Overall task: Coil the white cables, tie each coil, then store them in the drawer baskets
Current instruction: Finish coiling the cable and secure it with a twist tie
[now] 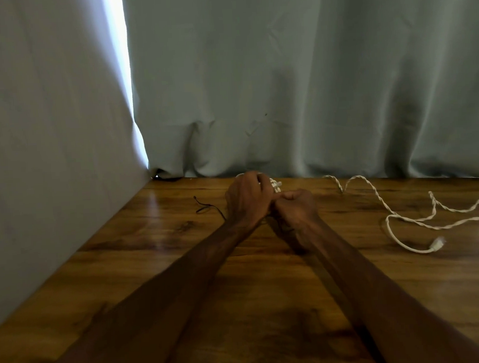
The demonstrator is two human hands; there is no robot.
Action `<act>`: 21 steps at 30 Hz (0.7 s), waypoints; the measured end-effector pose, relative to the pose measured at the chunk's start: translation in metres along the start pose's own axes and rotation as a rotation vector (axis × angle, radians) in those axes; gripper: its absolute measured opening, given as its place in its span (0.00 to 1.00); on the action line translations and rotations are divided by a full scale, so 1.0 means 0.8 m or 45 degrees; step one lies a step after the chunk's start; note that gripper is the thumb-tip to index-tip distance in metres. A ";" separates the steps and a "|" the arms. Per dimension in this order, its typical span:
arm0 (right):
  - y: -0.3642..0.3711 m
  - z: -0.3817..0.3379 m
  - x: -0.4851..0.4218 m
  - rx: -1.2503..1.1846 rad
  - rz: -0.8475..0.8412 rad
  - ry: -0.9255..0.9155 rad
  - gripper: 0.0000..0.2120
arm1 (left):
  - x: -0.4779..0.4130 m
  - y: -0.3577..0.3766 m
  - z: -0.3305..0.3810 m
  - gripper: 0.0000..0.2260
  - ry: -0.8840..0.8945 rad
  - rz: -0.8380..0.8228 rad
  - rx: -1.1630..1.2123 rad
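- White coil (pixel 276 185), near the table's (pixel 154 269) far edge: mostly hiding behind the left hand (pixel 247 199), whose fingers are curling round it. Only a few white turns are showing past the knuckles.
- Right hand (pixel 298 206): fingers are curling inward, hiding whatever they may be pinching.
- Loose white cable (pixel 401 217), toward the table's right edge: running out of the picture's right side.
- Connector (pixel 437 244) on the loose white cable: blurring, type unreadable.
- Thin dark cord (pixel 206 208): one end is disappearing behind the left wrist.
- Dark object (pixel 167 179), at the table's far left corner: tucking under the curtain (pixel 283 95) hem, too small to identify.
- Forearms: being cut off by the lower edge.
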State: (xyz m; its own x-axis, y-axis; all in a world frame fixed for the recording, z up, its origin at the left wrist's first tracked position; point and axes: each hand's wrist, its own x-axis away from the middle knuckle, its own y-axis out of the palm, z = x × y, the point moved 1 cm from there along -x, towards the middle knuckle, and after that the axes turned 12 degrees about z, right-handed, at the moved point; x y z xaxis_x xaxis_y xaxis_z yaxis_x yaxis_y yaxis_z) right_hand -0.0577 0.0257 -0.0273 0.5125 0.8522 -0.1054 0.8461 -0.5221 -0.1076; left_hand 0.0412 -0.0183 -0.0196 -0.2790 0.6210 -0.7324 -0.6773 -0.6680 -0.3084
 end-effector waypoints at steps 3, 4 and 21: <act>-0.004 -0.001 -0.002 -0.006 0.145 0.046 0.13 | 0.009 0.001 0.008 0.14 0.055 -0.049 0.053; -0.005 -0.003 -0.001 -0.054 0.173 0.101 0.10 | 0.010 0.001 0.010 0.13 0.055 -0.056 0.064; 0.003 -0.004 -0.001 -0.499 -0.015 0.588 0.12 | 0.007 0.008 -0.006 0.16 -0.036 -0.055 0.149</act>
State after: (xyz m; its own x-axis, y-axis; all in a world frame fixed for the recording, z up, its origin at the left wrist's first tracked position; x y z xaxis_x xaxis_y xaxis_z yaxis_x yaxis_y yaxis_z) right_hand -0.0555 0.0241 -0.0243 0.4390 0.8305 0.3428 0.7982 -0.5356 0.2757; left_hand 0.0383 -0.0208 -0.0286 -0.2655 0.6606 -0.7023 -0.7636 -0.5887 -0.2651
